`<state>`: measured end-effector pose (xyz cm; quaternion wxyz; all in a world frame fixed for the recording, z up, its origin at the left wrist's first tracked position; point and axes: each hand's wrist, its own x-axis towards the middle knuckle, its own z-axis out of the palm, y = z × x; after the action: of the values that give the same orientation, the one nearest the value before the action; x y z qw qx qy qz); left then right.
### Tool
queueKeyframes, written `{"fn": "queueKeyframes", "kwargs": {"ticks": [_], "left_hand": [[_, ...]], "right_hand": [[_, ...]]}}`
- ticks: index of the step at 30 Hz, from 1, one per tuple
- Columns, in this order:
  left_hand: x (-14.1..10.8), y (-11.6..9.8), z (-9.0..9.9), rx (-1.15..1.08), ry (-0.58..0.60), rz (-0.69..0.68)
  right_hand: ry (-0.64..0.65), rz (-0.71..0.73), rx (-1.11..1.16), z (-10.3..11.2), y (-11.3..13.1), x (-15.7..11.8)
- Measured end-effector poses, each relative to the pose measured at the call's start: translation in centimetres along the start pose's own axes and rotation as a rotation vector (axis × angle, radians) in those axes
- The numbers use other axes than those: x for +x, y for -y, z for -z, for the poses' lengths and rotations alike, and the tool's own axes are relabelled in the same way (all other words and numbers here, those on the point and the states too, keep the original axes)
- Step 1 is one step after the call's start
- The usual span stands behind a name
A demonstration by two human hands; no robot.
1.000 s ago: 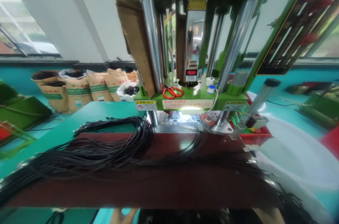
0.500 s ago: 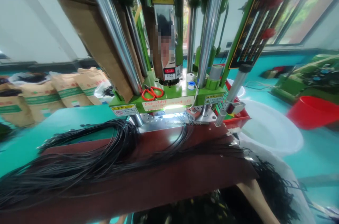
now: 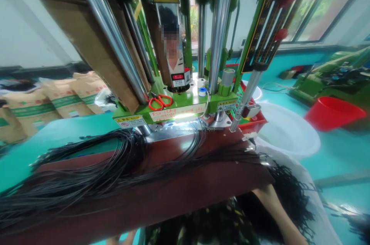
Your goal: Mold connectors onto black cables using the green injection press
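At the lower edge of the view, my left hand (image 3: 123, 238) shows only in part, below the front edge of the brown work board (image 3: 185, 202). Its fingers are mostly cut off or hidden. My right hand (image 3: 263, 194) reaches up to the underside of the board's right front corner, and the board hides its fingers. Long black cables (image 3: 95, 175) lie in a thick bundle across the board's left side. Thinner cable strands (image 3: 198, 137) run into the lit metal mould area (image 3: 185, 126) of a green press (image 3: 185, 104). More cable ends hang over the right edge.
Orange-handled scissors (image 3: 160, 101) and a blue-and-white tape roll (image 3: 202, 92) lie on the press. Black cables fill a white sack (image 3: 303, 183) at the right, near a white tub (image 3: 315, 141) and a red bucket (image 3: 332, 114). Paper sacks (image 3: 58, 98) stand at the left.
The view has turned slightly to the right, so the scene sits further left. A little more of my right hand and forearm shows. The cables keep their place on the board.
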<state>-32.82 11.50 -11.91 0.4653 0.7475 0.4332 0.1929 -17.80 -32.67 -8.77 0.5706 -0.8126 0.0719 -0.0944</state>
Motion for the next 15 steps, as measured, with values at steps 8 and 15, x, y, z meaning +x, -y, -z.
{"fn": "queueKeyframes", "kwargs": {"ticks": [8, 15], "left_hand": [[-0.5, -1.1, 0.8, -0.012, 0.112, -0.008], [-0.5, -4.2, 5.2, 0.387, 0.186, -0.206]], "right_hand": [[0.161, -0.164, 0.324, 4.2, 1.2, 1.5], [0.106, -0.308, 0.588, 7.3, 4.6, 7.2]]}}
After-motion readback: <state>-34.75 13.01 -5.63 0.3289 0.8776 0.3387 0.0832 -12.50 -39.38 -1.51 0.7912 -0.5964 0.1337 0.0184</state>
